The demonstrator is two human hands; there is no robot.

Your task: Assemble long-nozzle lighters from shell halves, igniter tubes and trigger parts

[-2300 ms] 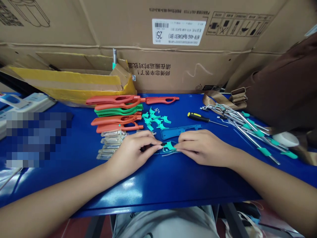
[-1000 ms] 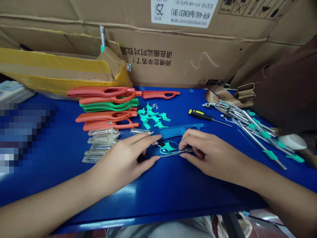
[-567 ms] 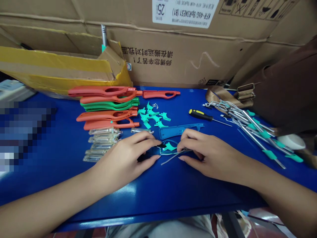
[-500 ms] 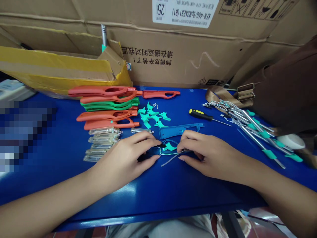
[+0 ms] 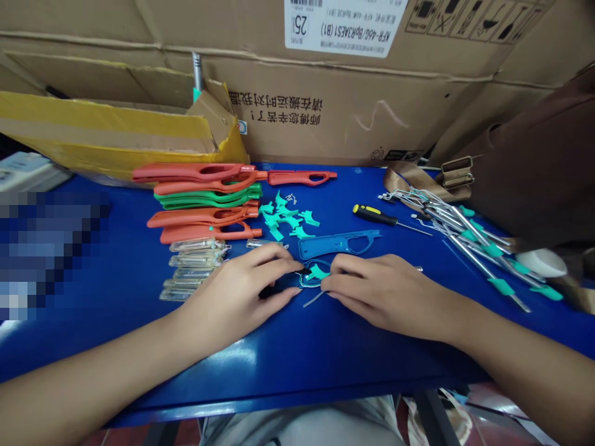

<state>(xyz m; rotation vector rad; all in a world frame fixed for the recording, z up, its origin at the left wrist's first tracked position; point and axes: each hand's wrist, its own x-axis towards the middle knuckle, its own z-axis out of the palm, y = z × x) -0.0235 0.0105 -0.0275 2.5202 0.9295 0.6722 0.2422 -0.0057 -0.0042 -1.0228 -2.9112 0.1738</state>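
The teal trigger (image 5: 318,272) lies between the two hands. The left hand (image 5: 246,282) has its forefinger at a black piece (image 5: 305,271), thumb a narrow gap away; whether it clasps anything cannot be told. The right hand (image 5: 383,294) has its fingertips drawn close by the wires (image 5: 309,284) and tube (image 5: 314,300), its exact hold hidden. Just beyond lies a blue shell (image 5: 320,246), then loose triggers (image 5: 289,221) and a screwdriver (image 5: 375,215). Lighters (image 5: 199,215) and clear tanks (image 5: 195,260) lie left, metal rods (image 5: 469,238) right.
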